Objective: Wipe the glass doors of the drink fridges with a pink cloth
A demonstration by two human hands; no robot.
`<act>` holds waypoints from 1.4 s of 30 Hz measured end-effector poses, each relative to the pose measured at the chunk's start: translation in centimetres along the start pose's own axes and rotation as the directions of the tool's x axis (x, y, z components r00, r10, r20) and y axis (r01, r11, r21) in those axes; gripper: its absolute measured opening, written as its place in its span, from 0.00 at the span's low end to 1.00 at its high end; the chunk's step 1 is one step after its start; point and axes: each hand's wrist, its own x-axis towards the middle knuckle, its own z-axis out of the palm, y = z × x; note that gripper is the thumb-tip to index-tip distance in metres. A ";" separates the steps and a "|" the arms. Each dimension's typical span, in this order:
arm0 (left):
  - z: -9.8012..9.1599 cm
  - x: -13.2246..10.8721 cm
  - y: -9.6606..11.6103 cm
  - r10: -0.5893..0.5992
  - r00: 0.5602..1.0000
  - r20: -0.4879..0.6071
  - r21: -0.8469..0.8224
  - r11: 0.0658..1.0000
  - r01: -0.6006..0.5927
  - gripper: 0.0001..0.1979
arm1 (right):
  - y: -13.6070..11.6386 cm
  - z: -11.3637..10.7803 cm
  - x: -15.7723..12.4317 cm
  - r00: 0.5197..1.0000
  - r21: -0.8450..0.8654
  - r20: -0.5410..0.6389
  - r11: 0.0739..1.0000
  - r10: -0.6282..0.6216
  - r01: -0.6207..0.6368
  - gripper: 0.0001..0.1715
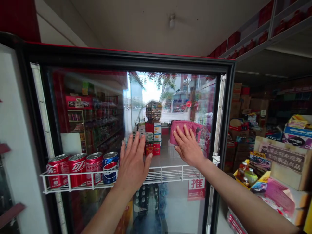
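Observation:
My left hand [133, 161] is open, with its fingers stretched up in front of the glass door [107, 97], near the white wire shelf [151, 177]. Whether its palm touches the glass, I cannot tell. My right hand [188, 144] holds a pink cloth [175, 127] flat on the door's right side, fingers spread over it. Part of the cloth is hidden under the palm. To the left of my left hand, red cola cans [77, 169] stand in the wire shelf beside a blue Pepsi can [110, 167].
A black frame [226, 107] with white slotted strips [219, 113] borders the glass. A red-and-white sticker [196, 188] is low on the door. Stacked cartons [287, 159] and a yellow display box with small bottles [246, 175] stand at right, close to my right forearm.

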 end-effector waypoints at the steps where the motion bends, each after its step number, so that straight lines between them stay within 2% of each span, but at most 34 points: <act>1: -0.1 -0.3 -0.4 0.000 1.000 0.001 0.007 1.000 0.000 0.36 | -0.7 0.1 0.6 1.000 0.002 0.002 1.000 -0.014 0.014 0.41; 8: -1.7 -2.2 -3.1 -0.041 0.999 -0.014 0.032 0.999 0.041 0.37 | -6.0 1.1 5.3 0.991 0.051 0.021 0.990 -0.132 0.131 0.42; 12: -2.6 -3.1 -4.5 -0.083 0.996 -0.023 0.051 0.995 0.084 0.37 | -9.0 1.7 7.9 0.981 0.097 -0.005 0.976 -0.195 0.195 0.44; 18: -2.7 -3.2 -4.7 -0.136 0.990 -0.026 0.055 0.989 0.137 0.35 | -13.5 2.3 11.5 0.948 0.135 -0.029 0.939 -0.316 0.317 0.43; 21: -2.5 -3.0 -4.2 -0.140 0.990 -0.026 0.054 0.988 0.142 0.35 | -14.1 2.4 12.4 0.934 0.120 -0.020 0.927 -0.357 0.356 0.43; 24: -2.5 -3.3 -4.1 -0.152 0.988 -0.017 0.053 0.987 0.153 0.36 | -12.8 2.3 12.3 0.918 0.099 -0.010 0.913 -0.397 0.396 0.44; 28: -3.1 -4.5 -5.1 -0.182 0.983 -0.016 0.045 0.982 0.182 0.36 | -10.2 1.9 11.0 0.909 0.085 -0.016 0.905 -0.418 0.417 0.47; 31: -3.8 -5.7 -6.4 -0.205 0.979 -0.014 0.057 0.977 0.205 0.37 | -9.8 2.0 10.5 0.914 0.087 -0.024 0.910 -0.404 0.405 0.47; 34: -4.6 -6.4 -7.7 -0.226 0.974 -0.017 0.070 0.972 0.226 0.37 | -11.2 2.1 11.1 0.918 0.106 -0.027 0.912 -0.396 0.396 0.46; 38: -5.8 -7.0 -9.3 -0.240 0.971 -0.016 0.083 0.967 0.241 0.37 | -14.5 1.9 13.2 0.907 0.132 0.006 0.900 -0.421 0.416 0.41; 42: -7.0 -7.9 -11.1 -0.259 0.965 -0.035 0.105 0.960 0.261 0.37 | -17.7 1.7 15.7 0.887 0.177 0.005 0.873 -0.463 0.455 0.44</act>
